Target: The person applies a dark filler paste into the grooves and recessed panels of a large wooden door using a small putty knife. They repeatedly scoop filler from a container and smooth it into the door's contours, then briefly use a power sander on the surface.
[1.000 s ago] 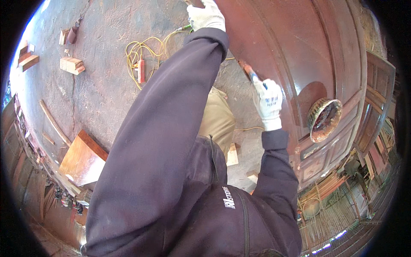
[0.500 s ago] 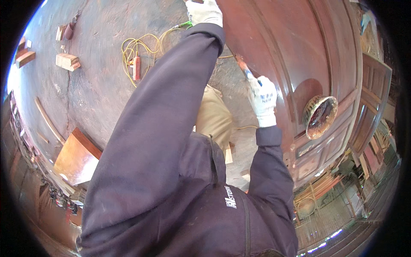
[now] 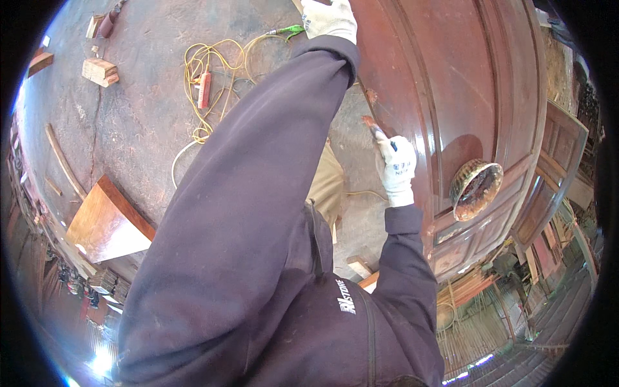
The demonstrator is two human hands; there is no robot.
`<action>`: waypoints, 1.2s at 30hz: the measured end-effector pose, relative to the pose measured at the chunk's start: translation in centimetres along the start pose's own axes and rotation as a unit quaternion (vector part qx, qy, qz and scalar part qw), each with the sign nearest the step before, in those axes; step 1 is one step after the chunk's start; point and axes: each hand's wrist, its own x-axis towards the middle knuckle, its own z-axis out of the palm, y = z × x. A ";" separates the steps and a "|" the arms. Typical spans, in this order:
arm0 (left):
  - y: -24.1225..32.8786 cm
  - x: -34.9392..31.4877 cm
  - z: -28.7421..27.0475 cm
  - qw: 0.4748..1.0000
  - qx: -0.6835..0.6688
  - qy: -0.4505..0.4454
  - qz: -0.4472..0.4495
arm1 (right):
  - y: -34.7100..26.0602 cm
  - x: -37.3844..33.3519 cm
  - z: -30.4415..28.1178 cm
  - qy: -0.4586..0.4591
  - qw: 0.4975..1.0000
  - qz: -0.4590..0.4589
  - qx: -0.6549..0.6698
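Note:
A large reddish-brown panelled wooden door point(image 3: 461, 71) lies in front of me on the right, glossy in places. My right hand point(image 3: 396, 162), in a white glove, is closed round the handle of a paintbrush point(image 3: 374, 126). The brush's reddish tip is beside the door's near left edge, a little apart from it. At the top of the view, my gloved left hand point(image 3: 329, 19) is at the door's far left edge, its fingers curled there and partly cut off by the frame. A ribbed bowl point(image 3: 477, 190) with dark brown finish inside stands on the door, right of the brush.
On the floor to the left lie a coiled yellow cord point(image 3: 213, 58), an orange power strip point(image 3: 204, 90), wood blocks point(image 3: 100, 72) and a shiny brown board point(image 3: 106, 222). Another panelled door point(image 3: 554, 161) leans at far right, near stacked timber.
The brush and right hand have drawn back toward me, the tip leaving the door's edge. My left hand appears slightly farther right in the view, which has shifted a little.

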 end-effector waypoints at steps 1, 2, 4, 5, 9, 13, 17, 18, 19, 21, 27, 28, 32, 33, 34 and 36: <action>0.2 0.1 -0.3 1.000 -0.001 -0.003 -0.002 | -0.3 -0.3 -0.1 -0.002 0.999 0.028 0.023; 0.5 0.2 -0.5 1.000 -0.002 -0.007 -0.004 | -0.5 -0.6 -0.3 -0.004 0.997 0.056 0.046; 0.8 0.2 -0.7 1.000 0.013 -0.007 -0.013 | -1.3 -0.2 -1.1 0.005 0.990 0.101 0.098; 0.8 0.2 -0.7 1.000 0.020 -0.007 -0.018 | -1.9 0.3 -1.2 0.011 0.985 0.119 0.124; 0.6 0.2 -0.6 1.000 0.016 0.006 -0.007 | -3.1 2.2 -0.3 0.063 0.981 0.120 0.140; 0.0 0.5 -0.4 0.999 0.029 0.014 -0.005 | -3.4 5.4 -1.3 0.025 0.986 0.151 0.070; 0.0 0.5 -0.1 0.998 0.050 -0.034 -0.006 | -4.4 5.3 -4.2 0.085 0.976 0.178 0.088; -0.3 0.8 0.4 0.997 0.064 -0.044 -0.004 | -4.7 4.5 -4.9 0.124 0.970 0.185 0.094; -2.1 2.8 1.2 0.997 0.075 0.008 0.018 | -5.3 3.5 -5.5 0.169 0.961 0.190 0.107; -3.5 3.3 1.9 0.994 0.097 0.020 0.053 | -6.4 -1.0 -6.9 0.200 0.828 0.401 0.337; -5.5 1.0 -4.3 0.890 -0.193 -0.400 -0.103 | -8.3 -13.2 -13.9 0.356 0.557 0.561 0.498; -8.5 1.8 -6.5 0.905 -0.173 -0.351 -0.163 | -8.0 -15.0 -14.6 0.368 0.545 0.566 0.498; -15.6 -2.2 -19.7 0.873 -0.024 -0.474 -0.111 | -3.7 -23.9 -17.3 0.376 0.567 0.592 0.433; -17.5 -1.3 -22.2 0.881 -0.020 -0.463 -0.101 | -1.6 -24.5 -18.3 0.341 0.610 0.609 0.374; -17.7 -1.8 -23.8 0.895 -0.002 -0.426 -0.136 | 0.3 -25.2 -19.4 0.300 0.648 0.631 0.303; -16.0 -2.0 -23.7 0.912 0.020 -0.334 -0.237 | 5.0 -26.3 -19.3 0.243 0.737 0.604 0.181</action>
